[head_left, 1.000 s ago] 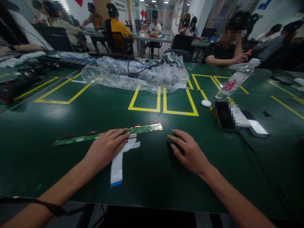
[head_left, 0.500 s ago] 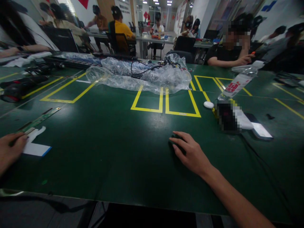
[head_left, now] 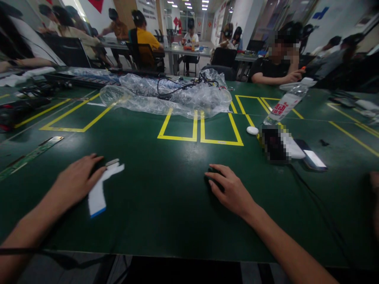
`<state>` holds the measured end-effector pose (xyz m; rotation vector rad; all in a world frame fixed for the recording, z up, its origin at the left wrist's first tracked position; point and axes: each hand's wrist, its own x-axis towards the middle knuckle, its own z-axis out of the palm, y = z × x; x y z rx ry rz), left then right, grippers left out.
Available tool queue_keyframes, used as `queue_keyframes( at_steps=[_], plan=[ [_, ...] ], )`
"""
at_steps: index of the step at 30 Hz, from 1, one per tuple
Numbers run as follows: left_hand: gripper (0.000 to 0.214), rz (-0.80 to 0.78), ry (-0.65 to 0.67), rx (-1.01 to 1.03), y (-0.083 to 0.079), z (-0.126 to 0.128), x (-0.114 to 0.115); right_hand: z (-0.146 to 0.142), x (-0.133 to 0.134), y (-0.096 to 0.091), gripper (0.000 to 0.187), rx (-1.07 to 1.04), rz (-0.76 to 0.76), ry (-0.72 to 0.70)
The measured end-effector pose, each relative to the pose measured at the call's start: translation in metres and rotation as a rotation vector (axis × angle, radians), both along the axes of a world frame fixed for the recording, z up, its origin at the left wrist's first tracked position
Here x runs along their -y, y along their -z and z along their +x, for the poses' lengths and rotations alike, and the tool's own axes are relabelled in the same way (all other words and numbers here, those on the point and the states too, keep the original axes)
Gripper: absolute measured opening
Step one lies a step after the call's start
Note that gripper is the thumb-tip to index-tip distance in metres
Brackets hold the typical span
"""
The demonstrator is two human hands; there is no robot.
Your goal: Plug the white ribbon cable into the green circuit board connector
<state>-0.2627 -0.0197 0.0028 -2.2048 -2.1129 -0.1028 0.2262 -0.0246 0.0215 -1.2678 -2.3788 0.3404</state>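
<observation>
White ribbon cable [head_left: 97, 197] lies on the green tabletop [head_left: 166, 221], its blue-tipped end toward the near edge and its connector end beside the left hand; every place below is told from it.

Well beyond the cable and to its right, a heap of clear plastic wrap [head_left: 177, 100] carries loose dark wires. Well to the cable's right is the right hand [head_left: 226, 187], fingers relaxed and slightly curled, holding nothing visible. Just left of the cable is the left hand [head_left: 75, 177], its thumb at the connector end, seemingly touching; whether it pinches the cable or merely rests there, I cannot tell. Farther left, past that hand, a long green circuit board [head_left: 32, 156] runs out of view. Beyond the cable and far to its right stand a bottle [head_left: 284, 105], a phone [head_left: 315, 159] and, smallest, a white oval object [head_left: 252, 130].

The thin cable could crease if the left palm or wrist bears down on it, and its connector could be strained if only one branch is pulled. A leftward slip of the left hand might scrape the board. Far right of the cable, a dark cord [head_left: 312, 193] runs near the right forearm; a careless outward sweep could snag it.
</observation>
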Motion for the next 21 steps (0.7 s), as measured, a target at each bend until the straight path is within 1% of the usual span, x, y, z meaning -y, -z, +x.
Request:
queue_keyframes(
  at_steps=[1, 3, 5, 7, 9, 10, 12, 16, 18, 19, 21],
  plan=[
    [0.062, -0.041, 0.073, 0.000, 0.002, 0.030, -0.005, 0.000, 0.000, 0.001, 0.032, 0.003, 0.001, 0.001],
    [0.063, -0.034, 0.238, 0.023, 0.003, 0.098, -0.015, 0.000, -0.001, 0.003, 0.033, 0.011, 0.002, 0.003],
    [0.060, -0.051, 0.351, 0.042, 0.001, 0.162, -0.022, -0.001, -0.001, 0.005, 0.034, 0.022, 0.008, 0.002],
    [0.058, -0.054, 0.423, 0.066, -0.001, 0.209, -0.026, -0.002, -0.001, 0.006, 0.035, 0.036, 0.020, 0.001],
    [0.058, -0.043, 0.468, 0.088, -0.003, 0.236, -0.029, -0.004, 0.001, 0.006, 0.037, 0.056, 0.031, 0.001],
    [0.058, -0.039, 0.480, 0.097, -0.004, 0.243, -0.030, -0.005, 0.001, 0.005, 0.038, 0.068, 0.035, 0.000],
    [0.058, -0.036, 0.491, 0.112, -0.004, 0.249, -0.030, -0.006, 0.003, 0.005, 0.039, 0.093, 0.046, -0.002],
    [0.059, -0.046, 0.502, 0.144, -0.006, 0.244, -0.028, -0.007, 0.004, 0.004, 0.038, 0.131, 0.053, -0.002],
    [0.057, -0.057, 0.483, 0.153, -0.006, 0.232, -0.027, -0.006, 0.004, 0.003, 0.038, 0.134, 0.047, 0.002],
    [0.056, -0.060, 0.458, 0.149, -0.005, 0.221, -0.027, -0.006, 0.004, 0.003, 0.038, 0.133, 0.043, 0.002],
    [0.055, -0.049, 0.378, 0.122, -0.003, 0.188, -0.026, -0.005, 0.003, 0.003, 0.038, 0.128, 0.033, -0.002]
  ],
)
